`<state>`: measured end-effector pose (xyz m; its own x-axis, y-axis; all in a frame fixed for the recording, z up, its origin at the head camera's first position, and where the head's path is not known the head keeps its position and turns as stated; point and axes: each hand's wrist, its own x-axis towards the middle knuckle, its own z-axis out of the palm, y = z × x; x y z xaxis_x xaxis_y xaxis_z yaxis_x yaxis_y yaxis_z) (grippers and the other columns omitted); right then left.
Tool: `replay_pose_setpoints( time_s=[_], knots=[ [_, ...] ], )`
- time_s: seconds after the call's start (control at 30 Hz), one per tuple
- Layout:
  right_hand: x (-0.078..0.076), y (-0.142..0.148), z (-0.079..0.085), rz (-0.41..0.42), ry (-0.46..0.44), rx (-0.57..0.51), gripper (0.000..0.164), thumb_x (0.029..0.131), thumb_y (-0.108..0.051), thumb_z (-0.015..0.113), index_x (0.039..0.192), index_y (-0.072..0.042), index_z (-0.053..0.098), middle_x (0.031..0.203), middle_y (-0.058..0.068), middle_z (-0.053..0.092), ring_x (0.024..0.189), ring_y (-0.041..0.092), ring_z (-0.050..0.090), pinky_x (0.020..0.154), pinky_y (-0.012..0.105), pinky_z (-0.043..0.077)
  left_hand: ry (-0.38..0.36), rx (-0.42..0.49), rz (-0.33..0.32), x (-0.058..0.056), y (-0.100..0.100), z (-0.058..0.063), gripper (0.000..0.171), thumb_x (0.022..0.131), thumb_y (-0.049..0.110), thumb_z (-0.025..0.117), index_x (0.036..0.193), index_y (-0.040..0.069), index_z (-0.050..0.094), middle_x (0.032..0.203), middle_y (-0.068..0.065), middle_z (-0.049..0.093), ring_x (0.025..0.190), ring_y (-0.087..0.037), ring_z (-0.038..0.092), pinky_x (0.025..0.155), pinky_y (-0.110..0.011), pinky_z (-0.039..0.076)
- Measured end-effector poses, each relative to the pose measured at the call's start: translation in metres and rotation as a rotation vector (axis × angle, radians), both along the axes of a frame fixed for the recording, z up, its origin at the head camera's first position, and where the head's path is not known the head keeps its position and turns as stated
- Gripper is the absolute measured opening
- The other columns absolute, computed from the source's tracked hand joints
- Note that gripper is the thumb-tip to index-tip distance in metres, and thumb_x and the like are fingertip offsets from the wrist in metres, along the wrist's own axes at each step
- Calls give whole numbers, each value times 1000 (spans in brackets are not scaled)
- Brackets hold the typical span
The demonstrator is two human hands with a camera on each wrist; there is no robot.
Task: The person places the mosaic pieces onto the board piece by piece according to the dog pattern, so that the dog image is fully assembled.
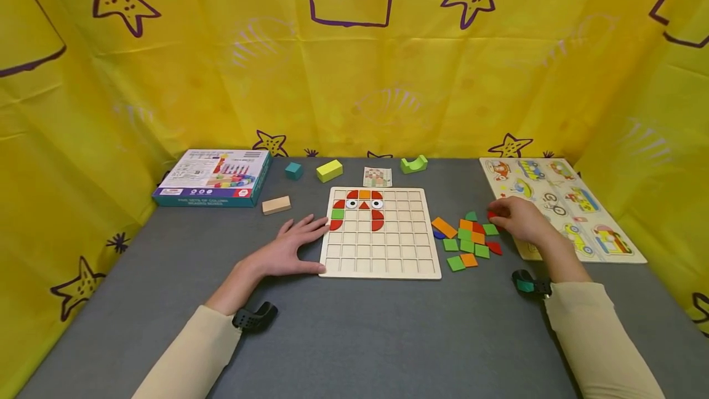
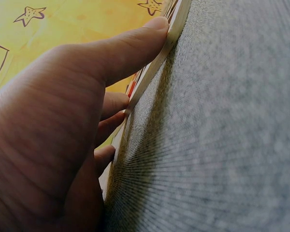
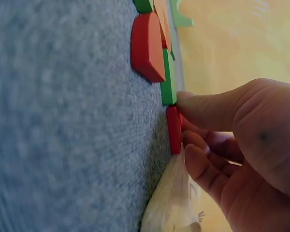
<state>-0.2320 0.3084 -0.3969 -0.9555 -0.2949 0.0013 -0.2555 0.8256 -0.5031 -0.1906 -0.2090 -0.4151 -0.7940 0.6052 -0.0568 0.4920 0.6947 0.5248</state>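
Observation:
A square wooden grid board [image 1: 378,251] lies flat, its upper left holding red rounded pieces, a green square [image 1: 337,214], an orange square and two eye pieces [image 1: 351,204]. My left hand [image 1: 293,246] rests along the board's left edge, fingers spread, thumb at the near corner. In the left wrist view its fingertips touch the board's side [image 2: 157,65]. To the right, my right hand [image 1: 517,219] pinches a red piece [image 3: 174,129] between thumb and fingers, low over the cloth. Beside that piece lie a green square [image 3: 168,79] and a red rounded piece [image 3: 147,46].
Loose green, orange, red and blue pieces [image 1: 466,236] lie right of the board. A wooden picture puzzle [image 1: 589,250] sits under my right forearm. Behind are a small picture card [image 1: 378,177], a green arch [image 1: 414,165], yellow [image 1: 329,170], teal [image 1: 294,170] and plain blocks [image 1: 276,205], and a box [image 1: 213,177].

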Motion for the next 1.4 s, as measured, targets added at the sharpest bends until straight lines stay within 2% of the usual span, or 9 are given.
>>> replay_pose_setpoints(
  time_s=[0.23,0.43,0.63,0.87,1.0,1.13,1.23,1.4],
  knots=[
    [-2,-5,0,33,14,22,23,95,-4,66,109,13,65,91,17,70,75,24,62,73,46,52,4,-10,6,-1,0,0,94,85,60,72,159,15,35,166,-2,22,153,-33,6,116,-63,-3],
    [-1,-8,-1,15,5,3,13,97,-5,65,105,5,64,93,13,67,81,27,58,76,45,48,5,-9,5,-1,1,-2,94,84,60,73,158,15,36,166,-4,23,153,-34,7,116,-63,-3],
    [3,-15,3,-28,21,-83,14,99,-4,63,111,2,64,101,16,67,86,29,57,76,41,49,-1,-10,4,-2,2,-2,94,84,59,73,158,15,36,166,-3,23,153,-34,7,116,-63,-3],
    [3,-49,9,-8,5,-155,20,99,-3,63,118,2,62,107,17,67,91,29,62,80,42,53,-3,-18,8,-1,1,-1,93,85,58,73,159,16,35,166,-1,22,153,-32,6,116,-62,-3],
    [3,-74,9,31,23,-181,24,99,-6,65,120,2,61,106,14,66,92,28,60,81,42,51,-3,-13,6,0,0,0,93,85,58,73,159,15,35,167,-1,22,153,-32,5,116,-61,-4],
    [2,-96,8,97,40,-218,18,98,-8,67,114,0,65,98,8,66,88,25,58,79,41,51,6,-3,-1,0,0,0,93,85,57,74,158,15,35,166,-2,23,153,-33,6,116,-62,-4],
    [0,-110,8,148,33,-244,15,98,-8,67,111,-1,67,96,5,66,88,23,58,81,41,51,12,5,-10,1,0,0,93,85,57,74,158,14,36,166,-4,23,153,-35,7,115,-64,-3],
    [-6,-130,9,197,-1,-278,14,98,-7,67,110,-1,68,100,6,67,88,24,60,83,40,52,9,14,-17,1,0,0,92,85,57,74,158,14,36,166,-4,23,153,-35,6,115,-64,-3]
  ],
)
